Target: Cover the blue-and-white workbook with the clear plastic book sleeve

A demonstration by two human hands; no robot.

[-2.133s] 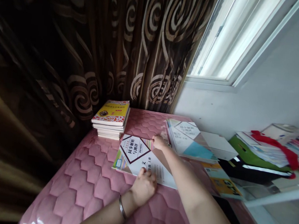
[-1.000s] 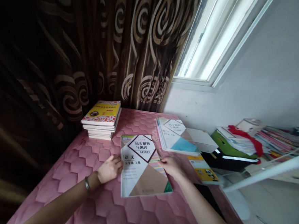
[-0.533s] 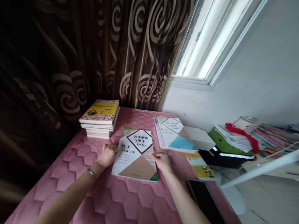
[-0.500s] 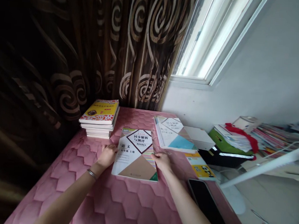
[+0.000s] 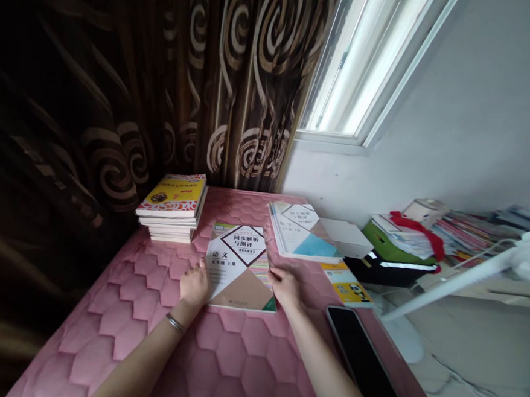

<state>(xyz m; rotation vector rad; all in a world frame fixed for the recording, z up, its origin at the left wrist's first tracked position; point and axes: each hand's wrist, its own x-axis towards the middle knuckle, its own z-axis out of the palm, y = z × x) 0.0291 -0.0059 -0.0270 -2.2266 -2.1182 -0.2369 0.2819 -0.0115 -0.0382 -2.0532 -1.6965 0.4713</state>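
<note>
The workbook (image 5: pixel 241 266) lies flat and face up on the pink quilted desk (image 5: pixel 235 366), squared to your view with its title toward the curtain, between your two hands. Your left hand (image 5: pixel 194 285) rests with fingers loosely curled against the workbook's left edge, a thin bangle (image 5: pixel 175 323) at the wrist. Your right hand (image 5: pixel 286 288) lies flat with fingertips touching the right edge near its lower half. Neither hand closes around the cover; both bear on its sides, a contact that suits steadying or aligning a thin book on a soft surface rather than lifting it.

Behind the workbook and to its left, a stack of books (image 5: pixel 172 208) with a yellow cover on top stands in the corner by the patterned curtain (image 5: pixel 164 76). Behind and to its right, a second set of workbooks (image 5: pixel 299 237) lies fanned slightly, just apart from it, with a white box (image 5: pixel 344 238) touching their far side. A small yellow booklet (image 5: pixel 347 284) lies near your right hand, and a dark phone (image 5: pixel 362 362) lies face up beside your right forearm. Farther right, a green folder (image 5: pixel 390 252) and loose papers are piled below the window (image 5: pixel 360 66).
</note>
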